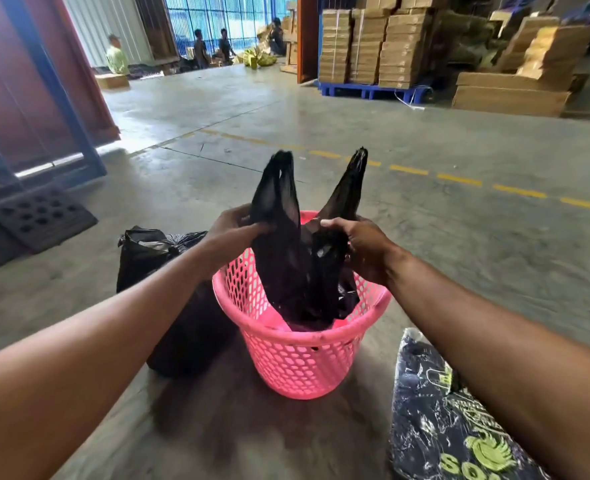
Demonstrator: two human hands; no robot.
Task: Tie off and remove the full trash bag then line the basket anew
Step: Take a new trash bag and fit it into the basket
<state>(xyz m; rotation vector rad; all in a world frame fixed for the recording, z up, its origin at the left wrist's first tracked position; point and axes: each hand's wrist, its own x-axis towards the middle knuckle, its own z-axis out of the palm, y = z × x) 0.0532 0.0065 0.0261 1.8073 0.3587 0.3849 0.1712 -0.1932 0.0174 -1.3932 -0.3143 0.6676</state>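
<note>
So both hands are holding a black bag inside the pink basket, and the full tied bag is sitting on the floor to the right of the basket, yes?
Not quite. The head view shows the full tied bag on the floor to the left of the pink basket, not the right. The rest holds: the left hand and right hand grip the black bag inside the basket.

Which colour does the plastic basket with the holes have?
The basket is bright pink, seen clearly in the head view.

Pink basket, black bags, grey floor

The perforated basket [297, 355] is bright pink; the liner bag [297, 265] inside it and the tied bag [169, 271] beside it are black. The grey concrete floor [321, 119] bears a dashed yellow line [459, 180]; a dark packet [442, 427] shows yellow-green print.
</note>
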